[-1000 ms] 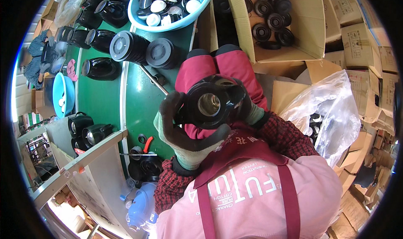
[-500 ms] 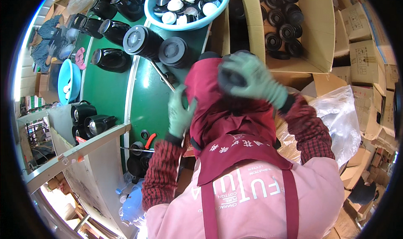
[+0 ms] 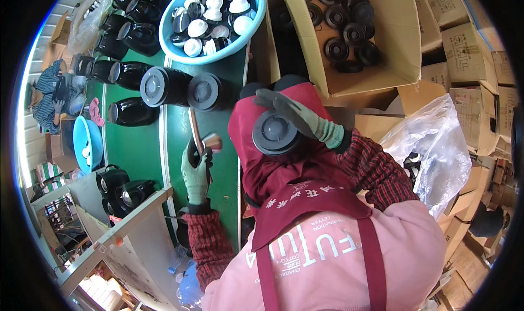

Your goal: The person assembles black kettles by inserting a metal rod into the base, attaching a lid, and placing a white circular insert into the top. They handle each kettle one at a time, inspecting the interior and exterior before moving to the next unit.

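Observation:
My left hand (image 3: 195, 175) is over the green table, its fingers closed round a stick-handled tool (image 3: 194, 126). The tool's brownish head is blurred, so I cannot tell its kind. A black round lid (image 3: 274, 131) with a ridged ring and a centre disc lies face up on my lap, on the dark red apron (image 3: 246, 172). My right hand (image 3: 300, 115), in a green glove with dark fingers, is stretched flat along the lid's far right edge; whether it presses on the lid I cannot tell. Two stacks of similar black lids (image 3: 164, 87) stand on the table beyond.
Black glossy jugs (image 3: 131, 112) line the table's far left. A blue basin (image 3: 260, 24) of black and white knobs stands at the back. Right of it, an open carton (image 3: 393, 54) contains black lids. A clear plastic bag (image 3: 445, 147) lies right; another person (image 3: 49, 101) sits far left.
My left hand has gone from beside my lap to the table and taken hold of the stick-handled tool. The black lid has come down onto my lap, and my right hand's fingers have straightened.

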### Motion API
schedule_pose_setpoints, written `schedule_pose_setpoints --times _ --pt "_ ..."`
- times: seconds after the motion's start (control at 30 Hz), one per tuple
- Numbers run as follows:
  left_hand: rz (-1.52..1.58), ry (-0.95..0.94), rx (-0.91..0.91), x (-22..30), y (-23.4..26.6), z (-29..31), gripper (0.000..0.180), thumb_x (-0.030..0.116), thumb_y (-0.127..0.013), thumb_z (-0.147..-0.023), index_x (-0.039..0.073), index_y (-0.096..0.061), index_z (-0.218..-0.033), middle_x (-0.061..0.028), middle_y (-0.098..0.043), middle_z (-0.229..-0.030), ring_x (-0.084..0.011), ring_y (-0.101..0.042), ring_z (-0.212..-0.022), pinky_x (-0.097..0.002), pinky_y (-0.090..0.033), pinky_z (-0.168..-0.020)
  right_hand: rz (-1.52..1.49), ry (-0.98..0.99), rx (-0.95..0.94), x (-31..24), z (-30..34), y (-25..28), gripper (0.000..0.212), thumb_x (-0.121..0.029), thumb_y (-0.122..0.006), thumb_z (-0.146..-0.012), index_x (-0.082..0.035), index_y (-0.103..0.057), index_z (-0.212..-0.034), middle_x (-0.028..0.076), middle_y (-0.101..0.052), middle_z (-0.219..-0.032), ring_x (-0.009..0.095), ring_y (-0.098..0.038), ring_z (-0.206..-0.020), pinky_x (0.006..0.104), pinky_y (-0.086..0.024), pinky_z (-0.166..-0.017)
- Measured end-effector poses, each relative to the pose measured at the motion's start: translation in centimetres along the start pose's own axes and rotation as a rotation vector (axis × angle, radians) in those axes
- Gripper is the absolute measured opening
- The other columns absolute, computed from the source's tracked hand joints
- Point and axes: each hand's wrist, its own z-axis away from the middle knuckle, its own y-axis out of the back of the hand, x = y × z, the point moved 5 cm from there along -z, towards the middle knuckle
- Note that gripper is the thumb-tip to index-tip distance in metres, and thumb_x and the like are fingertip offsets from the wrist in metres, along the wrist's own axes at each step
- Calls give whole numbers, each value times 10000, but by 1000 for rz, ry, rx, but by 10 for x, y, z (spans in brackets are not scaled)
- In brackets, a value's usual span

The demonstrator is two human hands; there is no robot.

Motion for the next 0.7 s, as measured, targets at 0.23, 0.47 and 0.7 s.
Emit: schedule_pose_setpoints --times 0.23,0.47,0.7 --pt "-562 -661 -656 140 -131 4 748 -33 -736 -864 129 -560 -1573 -221 -673 -1291 -432 -660 -1140 -458 -531 -992 -739 -93 230 -27 -2 17 608 -442 -382 -1181 14 -489 -1567 160 -741 -1287 305 -660 -1280 439 -437 -1206" --pt "-549 -709 -931 124 -137 -34 684 209 -767 -854 134 -623 -1518 -122 -705 -1395 -337 -605 -1310 -520 -301 -1251 -233 -86 -183 -46 38 15 566 -397 -456 -1155 84 -614 -1409 122 -756 -872 241 -753 -836 373 -584 -891" --pt "-572 -691 -862 116 -146 -20 557 333 -583 -947 74 -666 -1433 -153 -708 -1349 -327 -582 -1320 -499 -245 -1270 90 -297 -365 -95 14 -8 409 -391 -618 -1074 -41 -827 -1033 88 -775 -818 142 -700 -608 262 -523 -566"
